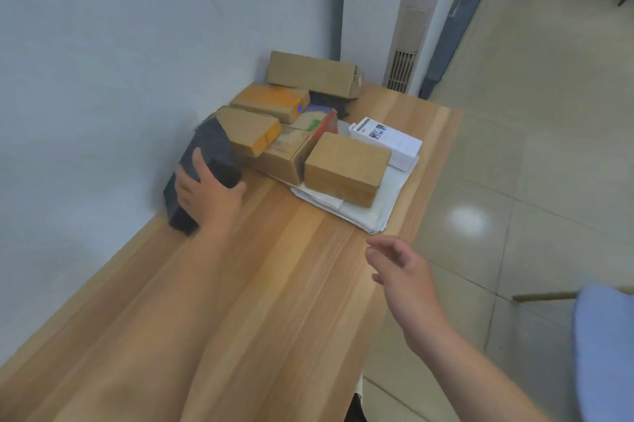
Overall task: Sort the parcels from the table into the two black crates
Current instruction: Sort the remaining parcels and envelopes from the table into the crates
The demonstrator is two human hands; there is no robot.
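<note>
The left forearm (pixel 164 301) runs bare from the bottom edge up toward centre left of the frame. There the left hand (pixel 209 191) grips a black parcel (pixel 209 150), thumb laid up its face and fingers curled round its right side. The right forearm (pixel 480 370) enters from the lower right. The right hand (pixel 401 267) hangs free right of centre, fingers loose and slightly bent, holding nothing.

Office: partition wall (pixel 103 61), tiled corridor (pixel 549 112).

No text can be read. Print is seen on the label (pixel 372 130) of the white box (pixel 394 147), and a blue sticker (pixel 300 108) on a taped carton (pixel 267 101); both are blurred beyond reading.
</note>
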